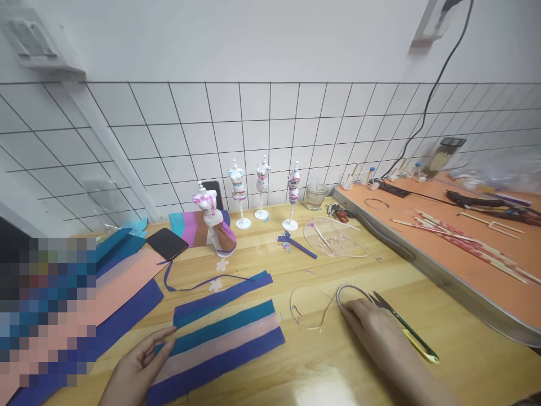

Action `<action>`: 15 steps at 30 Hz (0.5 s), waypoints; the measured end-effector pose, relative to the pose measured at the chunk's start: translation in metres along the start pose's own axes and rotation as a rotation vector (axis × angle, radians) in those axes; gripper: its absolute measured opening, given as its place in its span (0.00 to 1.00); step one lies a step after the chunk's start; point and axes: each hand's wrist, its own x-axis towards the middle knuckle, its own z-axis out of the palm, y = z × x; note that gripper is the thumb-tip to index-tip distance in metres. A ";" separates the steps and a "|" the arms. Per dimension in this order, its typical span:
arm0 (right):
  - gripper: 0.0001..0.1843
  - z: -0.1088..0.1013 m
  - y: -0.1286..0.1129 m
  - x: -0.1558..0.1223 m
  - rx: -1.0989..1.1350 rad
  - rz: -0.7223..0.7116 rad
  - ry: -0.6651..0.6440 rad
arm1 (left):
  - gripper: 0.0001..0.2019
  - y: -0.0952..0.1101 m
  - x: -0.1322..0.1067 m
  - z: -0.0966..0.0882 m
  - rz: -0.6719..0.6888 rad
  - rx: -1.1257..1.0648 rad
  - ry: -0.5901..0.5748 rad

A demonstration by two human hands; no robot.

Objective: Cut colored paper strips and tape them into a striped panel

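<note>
At the lower left, my left hand (141, 363) has thumb and index finger closed at the upper left corner of a teal, pink and dark blue striped piece (224, 344), paper or cloth. The piece lies flat on the table. Further right, my right hand (376, 324) reaches down with bent fingers on a pale hoop-like band (350, 287); its lower part is hidden under the hand. Scissors (406, 327) with yellow-green handles lie just right of that hand. A thin wire loop (310, 329) rests between the two hands.
Behind stand several small white mannequins (293, 194), one wearing a brown and purple skirt (226, 239). A phone (168, 243), striped sheets (127, 287) and a blue strip (224, 293) lie left. On the right, an orange-topped surface (443, 225) has a raised metal edge and sticks (473, 245).
</note>
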 end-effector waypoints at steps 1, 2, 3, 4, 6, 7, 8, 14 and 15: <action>0.17 0.000 0.001 0.006 -0.005 0.008 0.005 | 0.31 0.000 0.000 0.000 0.004 -0.006 0.000; 0.17 0.000 0.001 0.012 -0.008 0.015 0.008 | 0.31 0.000 0.000 0.000 0.008 -0.011 0.004; 0.17 -0.001 0.001 0.017 -0.013 0.022 0.011 | 0.31 0.001 -0.001 0.000 0.012 -0.016 0.007; 0.17 -0.001 0.001 0.020 -0.017 0.028 0.011 | 0.31 0.002 -0.001 0.000 0.016 -0.017 0.011; 0.17 -0.003 0.001 0.024 -0.027 0.035 0.006 | 0.31 0.002 -0.003 -0.001 0.027 -0.008 0.023; 0.17 -0.003 0.001 0.025 -0.035 0.039 0.003 | 0.30 0.002 -0.004 -0.001 0.041 -0.002 0.026; 0.17 -0.004 0.001 0.025 -0.045 0.042 -0.003 | 0.30 0.001 -0.005 -0.002 0.064 0.007 0.030; 0.20 -0.023 -0.042 0.019 0.099 -0.098 0.095 | 0.18 0.020 -0.026 0.004 0.342 0.219 0.037; 0.23 -0.030 -0.058 0.017 0.206 -0.163 0.036 | 0.16 0.031 -0.032 0.007 0.419 0.261 0.016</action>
